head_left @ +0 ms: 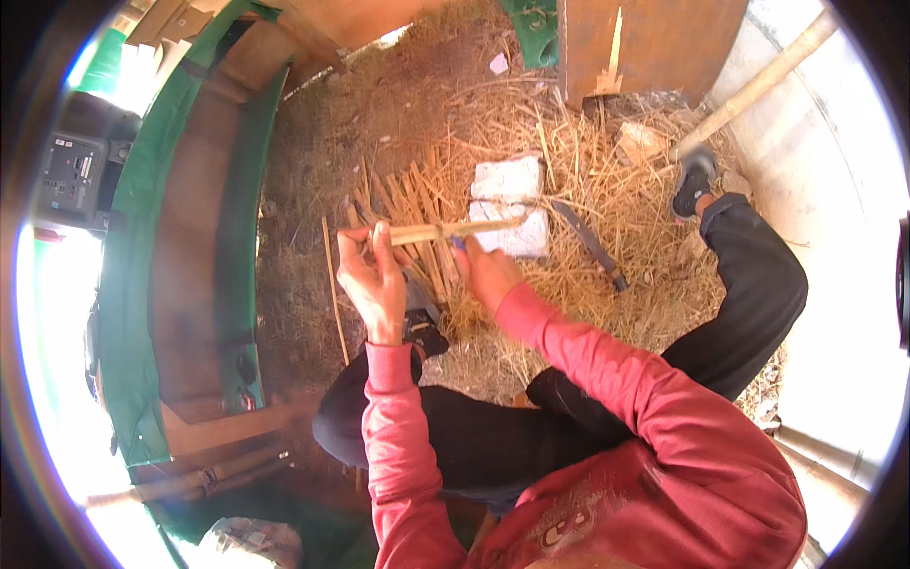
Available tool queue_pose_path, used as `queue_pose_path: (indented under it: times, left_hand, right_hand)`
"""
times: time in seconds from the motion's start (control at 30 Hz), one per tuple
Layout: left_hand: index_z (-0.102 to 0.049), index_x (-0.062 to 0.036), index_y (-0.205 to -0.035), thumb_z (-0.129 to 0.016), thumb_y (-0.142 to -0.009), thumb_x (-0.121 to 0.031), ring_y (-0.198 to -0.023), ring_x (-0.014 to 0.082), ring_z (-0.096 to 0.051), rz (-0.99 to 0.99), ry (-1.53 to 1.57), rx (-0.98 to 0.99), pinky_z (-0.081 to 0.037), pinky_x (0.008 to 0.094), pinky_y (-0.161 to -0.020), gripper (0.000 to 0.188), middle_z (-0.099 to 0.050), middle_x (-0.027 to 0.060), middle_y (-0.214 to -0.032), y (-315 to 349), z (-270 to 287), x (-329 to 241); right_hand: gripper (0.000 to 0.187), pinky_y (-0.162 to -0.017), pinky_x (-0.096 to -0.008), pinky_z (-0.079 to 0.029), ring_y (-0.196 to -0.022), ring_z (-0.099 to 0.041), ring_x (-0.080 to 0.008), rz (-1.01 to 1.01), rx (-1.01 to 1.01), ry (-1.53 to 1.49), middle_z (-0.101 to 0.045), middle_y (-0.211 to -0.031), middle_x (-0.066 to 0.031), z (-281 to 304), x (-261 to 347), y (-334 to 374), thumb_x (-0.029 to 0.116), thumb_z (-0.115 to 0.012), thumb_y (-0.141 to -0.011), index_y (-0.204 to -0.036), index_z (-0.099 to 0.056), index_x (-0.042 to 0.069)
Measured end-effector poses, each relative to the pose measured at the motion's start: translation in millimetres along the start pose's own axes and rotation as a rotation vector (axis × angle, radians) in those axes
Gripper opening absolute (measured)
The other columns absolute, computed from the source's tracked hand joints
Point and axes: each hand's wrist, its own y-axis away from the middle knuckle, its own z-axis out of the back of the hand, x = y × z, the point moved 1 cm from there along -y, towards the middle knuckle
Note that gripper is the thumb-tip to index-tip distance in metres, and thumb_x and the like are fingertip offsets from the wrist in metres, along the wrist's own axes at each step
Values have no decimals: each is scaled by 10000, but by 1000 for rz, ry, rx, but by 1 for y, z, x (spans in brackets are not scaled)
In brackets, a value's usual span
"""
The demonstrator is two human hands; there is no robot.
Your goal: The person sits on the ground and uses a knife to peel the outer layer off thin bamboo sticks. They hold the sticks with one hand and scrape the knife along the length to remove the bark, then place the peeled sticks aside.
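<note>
A pale split bamboo strip [409, 233] is held level in front of me, its far end pointing right over the white blocks. My left hand [374, 280] pinches its left end between thumb and fingers. My right hand [493, 275] is closed just below the strip's middle, with a small blue thing [459, 243] showing at its fingertips. Most of that blue thing is hidden, so its kind does not show. Two whitish blocks [508, 178] lie beyond the hands. To their right, a long dark-bladed knife [590, 245] rests on the straw.
Split bamboo strips [417, 194] lie in a heap beyond my left hand. Straw and shavings [578, 161] cover the ground between my feet. A wooden board [654, 47] stands at the back, a bamboo pole [758, 81] leans at right. A green-edged frame [142, 275] lines the left.
</note>
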Motion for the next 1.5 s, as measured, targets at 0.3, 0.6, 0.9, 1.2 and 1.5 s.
queue_pose_path:
  times: [0.3, 0.6, 0.9, 1.2, 1.5]
  left_hand:
    - [-495, -8, -878, -601, -978, -182, -486, 72, -559, 25, -15, 21, -416, 222, -452, 227, -578, 52, -562, 2, -3, -7]
    - [-486, -11, -887, -596, -978, -164, -488, 73, -562, 7, -5, 45, -412, 225, -448, 210, -573, 52, -568, 0, -12, -14]
    - [-495, -9, -906, -593, -978, -150, -502, 59, -536, -5, 88, 66, -389, 214, -455, 186, -571, 39, -579, -3, -11, -11]
    - [-520, -17, -945, -600, -972, -137, -519, 68, -555, -42, 74, 108, -411, 221, -478, 147, -584, 43, -613, -5, 0, -1]
    - [-555, -21, -954, -590, -972, -127, -568, 76, -596, -83, 72, 199, -455, 222, -540, 113, -629, 39, -645, -7, 2, -6]
  right_hand:
    - [317, -532, -547, -491, -584, -621, -456, -50, 13, 90, -604, -593, -250, -7, -29, -7, 322, -483, -998, -1039, -542, 13]
    - [356, -590, -570, -496, -651, -633, -466, -109, -13, 112, -616, -669, -289, -5, -61, -11, 327, -443, -1007, -1038, -566, -6]
    - [365, -626, -565, -509, -705, -638, -474, -143, -11, 243, -643, -762, -290, -9, -94, -19, 358, -453, -999, -1084, -563, 21]
    - [420, -623, -531, -527, -667, -642, -457, -177, 225, 101, -647, -750, -282, 14, -57, -24, 370, -415, -1012, -1235, -546, 39]
    - [433, -579, -530, -522, -643, -647, -444, -41, 105, 204, -636, -671, -257, -5, -87, -14, 376, -433, -1012, -1108, -571, -23]
